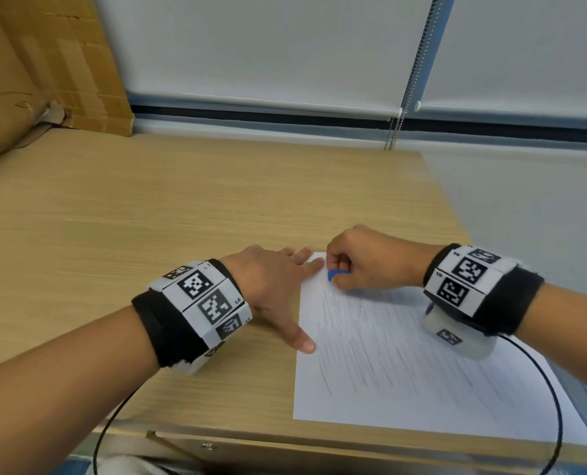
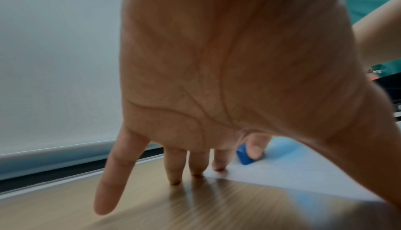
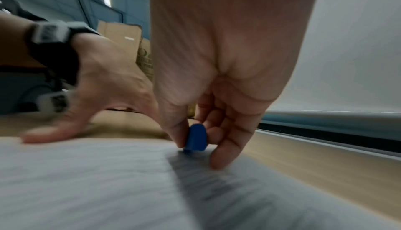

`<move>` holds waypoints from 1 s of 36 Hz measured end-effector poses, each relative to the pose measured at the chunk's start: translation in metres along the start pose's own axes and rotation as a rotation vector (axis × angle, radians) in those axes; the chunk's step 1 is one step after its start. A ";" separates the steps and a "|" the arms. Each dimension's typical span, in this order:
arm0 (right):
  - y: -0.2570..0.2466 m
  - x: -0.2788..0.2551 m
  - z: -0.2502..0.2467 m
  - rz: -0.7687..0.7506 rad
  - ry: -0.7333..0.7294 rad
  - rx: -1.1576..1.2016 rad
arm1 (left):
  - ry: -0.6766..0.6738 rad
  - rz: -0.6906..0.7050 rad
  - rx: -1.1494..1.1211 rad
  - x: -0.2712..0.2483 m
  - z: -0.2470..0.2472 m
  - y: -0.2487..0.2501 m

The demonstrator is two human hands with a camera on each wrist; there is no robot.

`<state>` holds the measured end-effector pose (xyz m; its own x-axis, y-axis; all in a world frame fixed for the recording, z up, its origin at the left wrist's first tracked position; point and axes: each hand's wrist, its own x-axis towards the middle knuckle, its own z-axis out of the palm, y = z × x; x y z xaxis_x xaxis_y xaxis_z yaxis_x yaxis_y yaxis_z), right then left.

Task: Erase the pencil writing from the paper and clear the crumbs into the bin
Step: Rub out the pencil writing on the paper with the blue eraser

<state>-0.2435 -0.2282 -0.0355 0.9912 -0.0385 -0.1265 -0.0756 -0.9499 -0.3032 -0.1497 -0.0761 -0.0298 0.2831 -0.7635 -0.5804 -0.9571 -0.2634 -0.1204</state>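
Eraser (image 1: 333, 275) pinched in R grip (image 1: 364, 260), tip on paper (image 1: 405, 378).

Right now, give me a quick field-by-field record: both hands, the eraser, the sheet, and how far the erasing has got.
left hand: flat, fingers spread, index fingertip and thumb pressing the sheet's left edge
right hand: pinches the small blue eraser
eraser position: tip down on the sheet near its far left corner
sheet: white paper sheet lying at the near right of the light wooden desk
pencil marks: grey strokes cover most of the sheet
crumbs: none discernible
bin: not in view
background: brown cardboard box at far left
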 end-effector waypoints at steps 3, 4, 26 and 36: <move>-0.003 -0.002 0.001 -0.021 -0.035 0.035 | -0.006 0.001 0.003 0.000 0.000 0.000; 0.002 0.000 -0.003 0.009 -0.018 0.023 | -0.011 -0.001 0.009 0.000 0.000 0.001; -0.007 -0.005 0.003 -0.017 -0.026 -0.005 | 0.005 -0.015 0.023 0.002 0.000 0.002; -0.019 -0.008 0.008 -0.059 -0.062 0.050 | 0.010 -0.007 0.029 0.000 0.000 0.001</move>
<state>-0.2512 -0.2072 -0.0367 0.9856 0.0382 -0.1649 -0.0239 -0.9331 -0.3588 -0.1511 -0.0765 -0.0301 0.2905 -0.7674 -0.5715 -0.9564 -0.2521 -0.1476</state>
